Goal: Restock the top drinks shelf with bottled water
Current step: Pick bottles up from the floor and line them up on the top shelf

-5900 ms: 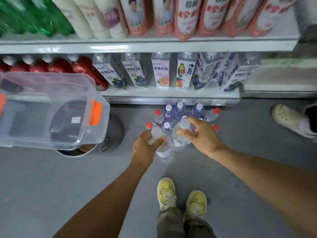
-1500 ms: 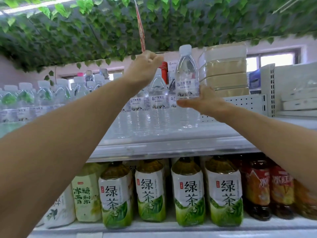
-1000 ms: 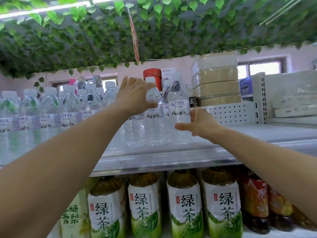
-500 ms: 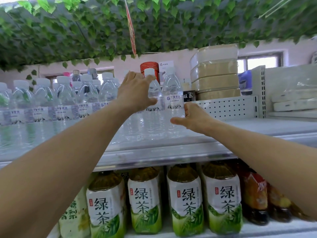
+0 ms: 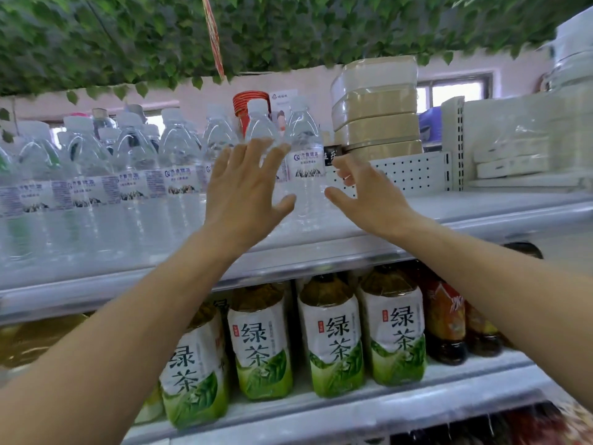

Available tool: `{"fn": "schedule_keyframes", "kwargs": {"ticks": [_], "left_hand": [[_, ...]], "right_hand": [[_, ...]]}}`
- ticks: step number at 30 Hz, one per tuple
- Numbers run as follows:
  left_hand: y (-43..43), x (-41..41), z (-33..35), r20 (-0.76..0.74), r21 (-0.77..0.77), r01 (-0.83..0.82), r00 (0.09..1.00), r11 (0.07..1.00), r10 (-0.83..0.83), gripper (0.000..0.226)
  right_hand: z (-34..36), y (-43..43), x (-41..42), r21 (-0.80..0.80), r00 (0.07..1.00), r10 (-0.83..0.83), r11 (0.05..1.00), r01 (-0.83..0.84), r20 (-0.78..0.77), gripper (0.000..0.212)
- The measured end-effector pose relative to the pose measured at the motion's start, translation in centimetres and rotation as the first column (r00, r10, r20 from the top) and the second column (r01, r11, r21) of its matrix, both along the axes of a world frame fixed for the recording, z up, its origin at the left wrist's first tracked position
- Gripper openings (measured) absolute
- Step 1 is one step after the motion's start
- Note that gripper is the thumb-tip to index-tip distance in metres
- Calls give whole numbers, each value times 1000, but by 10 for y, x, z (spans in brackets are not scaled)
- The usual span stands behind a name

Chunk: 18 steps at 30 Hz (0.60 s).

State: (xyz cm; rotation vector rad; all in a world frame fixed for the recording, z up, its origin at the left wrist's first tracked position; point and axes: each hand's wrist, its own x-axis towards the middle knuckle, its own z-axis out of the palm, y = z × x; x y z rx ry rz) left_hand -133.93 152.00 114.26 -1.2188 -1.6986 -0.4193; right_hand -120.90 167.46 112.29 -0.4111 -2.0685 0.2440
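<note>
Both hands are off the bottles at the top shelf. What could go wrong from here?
1. The left hand is spread right in front of a water bottle; a careless pull-back might tip it into its neighbours.
2. The rightmost bottle ends the row with open top shelf to its right, so a brush from the right hand could topple it.

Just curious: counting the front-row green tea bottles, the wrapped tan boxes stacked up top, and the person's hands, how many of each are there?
green tea bottles: 4
stacked tan boxes: 4
hands, left hand and right hand, both open: 2
Total: 10
</note>
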Motion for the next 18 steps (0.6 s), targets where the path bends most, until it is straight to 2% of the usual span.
{"fn": "schedule_keyframes", "kwargs": {"ticks": [4,8,13,18], "left_hand": [[-15,29,-45,20,66,63,998,996,-65,61],[-24,71,-88,148,65,66,986,996,-75,56],[-22,127,-155,285,-22,11,959,1000,-4,56],[-15,168,-236,463,-225,4,880,974,103,56]], "right_hand": [[-21,-10,42,186,998,-49,982,40,45,46],[-56,-19,101,266,995,-6,964,-20,98,42],[-122,-15,161,240,957,-34,970,-38,287,45],[-193,-1,203,129,804,-32,990,-56,594,58]]}}
